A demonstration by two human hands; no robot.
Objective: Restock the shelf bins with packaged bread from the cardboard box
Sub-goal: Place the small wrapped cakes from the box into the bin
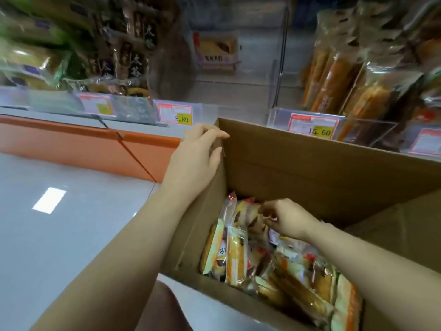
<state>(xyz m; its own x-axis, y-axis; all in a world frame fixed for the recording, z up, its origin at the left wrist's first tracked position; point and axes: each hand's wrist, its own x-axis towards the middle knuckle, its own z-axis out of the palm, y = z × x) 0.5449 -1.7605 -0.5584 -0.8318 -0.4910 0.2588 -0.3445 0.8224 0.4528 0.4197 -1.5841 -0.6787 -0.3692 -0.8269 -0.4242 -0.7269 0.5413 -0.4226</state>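
Shelf bins (372, 131) behind; right fingers (268, 209) round packet (252, 220) (left fingers (214, 134): box (310, 168))

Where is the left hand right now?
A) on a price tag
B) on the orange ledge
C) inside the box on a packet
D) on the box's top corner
D: the left hand grips the cardboard box at its top corner; the right hand pinches a bread packet inside.

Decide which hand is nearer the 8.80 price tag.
Left. The left hand grips the cardboard box corner just below the 8.80 price tag; the right hand is inside the box, pinching a bread packet.
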